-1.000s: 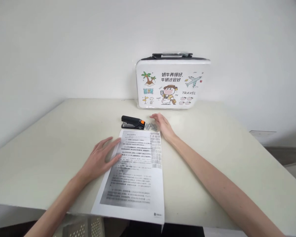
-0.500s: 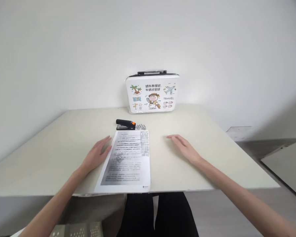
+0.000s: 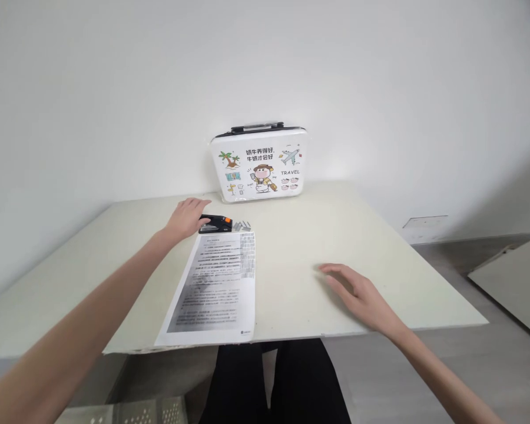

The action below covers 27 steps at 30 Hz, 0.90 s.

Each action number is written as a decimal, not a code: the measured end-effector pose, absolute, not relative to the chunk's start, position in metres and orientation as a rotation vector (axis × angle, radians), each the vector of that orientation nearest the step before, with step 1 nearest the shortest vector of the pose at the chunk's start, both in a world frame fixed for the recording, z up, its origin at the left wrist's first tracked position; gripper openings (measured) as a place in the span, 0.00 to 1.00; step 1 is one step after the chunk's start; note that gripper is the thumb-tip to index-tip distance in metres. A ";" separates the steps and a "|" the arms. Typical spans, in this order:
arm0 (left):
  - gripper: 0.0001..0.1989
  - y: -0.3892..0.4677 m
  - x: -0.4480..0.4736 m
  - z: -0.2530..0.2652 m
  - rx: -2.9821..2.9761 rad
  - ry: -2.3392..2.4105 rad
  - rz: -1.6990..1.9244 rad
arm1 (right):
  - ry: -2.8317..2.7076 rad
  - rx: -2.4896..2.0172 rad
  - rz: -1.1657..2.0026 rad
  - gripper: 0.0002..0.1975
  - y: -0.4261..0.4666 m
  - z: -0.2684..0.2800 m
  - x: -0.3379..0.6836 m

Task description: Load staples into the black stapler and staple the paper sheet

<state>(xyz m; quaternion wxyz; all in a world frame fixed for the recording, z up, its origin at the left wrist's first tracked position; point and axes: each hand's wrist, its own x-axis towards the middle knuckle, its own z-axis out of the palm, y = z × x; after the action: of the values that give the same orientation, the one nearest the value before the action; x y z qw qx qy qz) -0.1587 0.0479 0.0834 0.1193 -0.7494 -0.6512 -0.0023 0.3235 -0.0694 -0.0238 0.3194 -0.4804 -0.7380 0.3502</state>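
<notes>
Below the near edge of the tabletop [image 3: 291,235], at lower left, a pale perforated object [image 3: 136,413] shows in part. The left forearm crosses the tabletop's left part, and the left hand [image 3: 185,219] is over its far half. That hand is open, fingers extended and thumb apart from them, around the left end of a black stapler [image 3: 217,224]; whether it touches the stapler is not clear. The stapler, with an orange patch near its right end, lies left of the middle of the tabletop. In front of it lies printed paper [image 3: 212,288], running down to the tabletop's near edge, with a block of dense line marks at its far right corner. Small grey staple strips [image 3: 242,226] lie just right of the stapler, beyond that corner. A white case [image 3: 260,165] with a black handle and cartoon prints stands upright at the tabletop's far edge, before the wall [image 3: 357,88]. Dark-clothed legs [image 3: 271,386] show under the near edge. The right hand [image 3: 357,297] is empty and open, fingers slightly curved, near the tabletop's near edge towards its near right corner, well apart from the paper.
</notes>
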 end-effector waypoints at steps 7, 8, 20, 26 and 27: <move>0.17 0.067 -0.164 0.087 -2.287 -2.024 0.229 | -1.956 -1.250 0.936 0.19 -0.069 -0.024 0.323; 0.18 0.063 -0.166 0.090 -2.280 -2.038 0.219 | -1.959 -1.245 0.933 0.19 -0.069 -0.024 0.324; 0.18 -0.030 -0.061 0.102 -2.558 -1.796 -0.155 | -1.900 -1.301 0.940 0.19 -0.069 -0.024 0.324; 0.12 -0.053 0.043 0.070 -2.818 -1.542 -0.157 | -1.680 -1.273 0.950 0.20 -0.066 -0.018 0.326; 0.11 -0.053 0.055 0.064 -2.843 -1.518 -0.169 | -1.638 -1.271 0.955 0.21 -0.065 -0.018 0.326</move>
<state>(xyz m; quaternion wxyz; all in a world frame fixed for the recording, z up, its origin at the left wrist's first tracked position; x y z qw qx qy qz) 0.0547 -0.0532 0.0641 -0.0428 -0.8801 -0.4700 -0.0524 0.3258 -0.0648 -0.0179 0.4164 -0.5062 -0.6525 0.3803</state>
